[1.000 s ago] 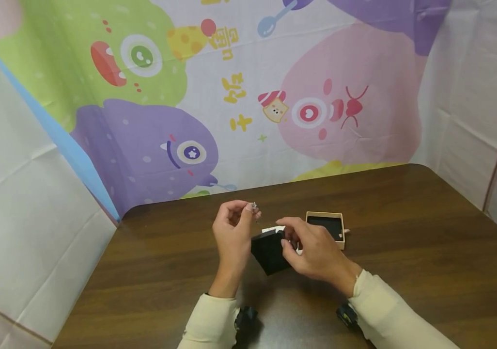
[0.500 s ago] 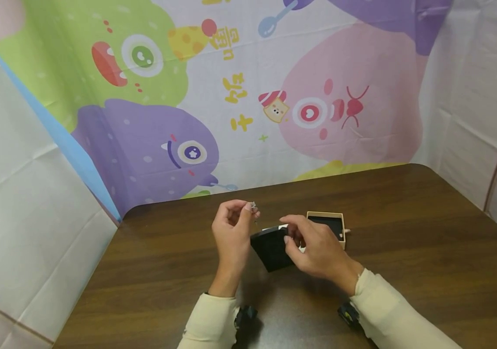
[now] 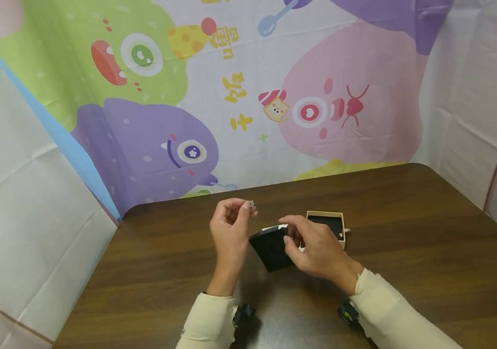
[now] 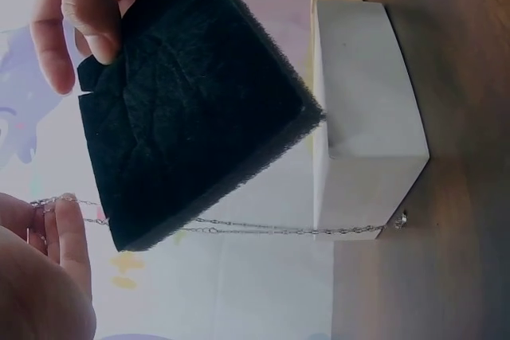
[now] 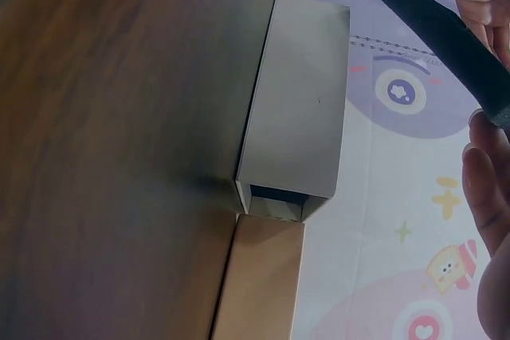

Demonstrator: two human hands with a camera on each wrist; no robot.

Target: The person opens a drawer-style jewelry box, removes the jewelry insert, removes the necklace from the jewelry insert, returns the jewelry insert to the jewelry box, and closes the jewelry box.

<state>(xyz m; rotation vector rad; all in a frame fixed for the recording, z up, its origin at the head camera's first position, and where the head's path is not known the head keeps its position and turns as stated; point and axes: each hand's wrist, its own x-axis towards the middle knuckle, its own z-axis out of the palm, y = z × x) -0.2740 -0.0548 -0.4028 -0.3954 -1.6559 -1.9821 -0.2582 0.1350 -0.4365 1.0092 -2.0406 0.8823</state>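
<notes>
My left hand (image 3: pixel 231 232) pinches a fine silver chain necklace (image 4: pixel 295 231) between thumb and fingertips. The chain hangs down, with a small pendant (image 4: pixel 402 219) at its lower end in the left wrist view. A thin square black foam pad (image 3: pixel 270 249) with a soft face is held at one corner by my right hand (image 3: pixel 318 247), tilted above the table. In the left wrist view the pad hides part of the chain. Close behind it stands a white box sleeve (image 5: pixel 299 93), mostly covered by the pad and hand in the head view.
Beyond my right hand sits a tan box tray (image 3: pixel 343 242) with a black lining and a small pull tab. In the right wrist view it stands near the sleeve's open end. The brown wooden table (image 3: pixel 405 232) reaches a cartoon-printed cloth (image 3: pixel 248 160) at the back.
My left hand has shifted slightly left and up with the necklace. The pad has tilted a little and moved slightly up in my right hand since a second ago.
</notes>
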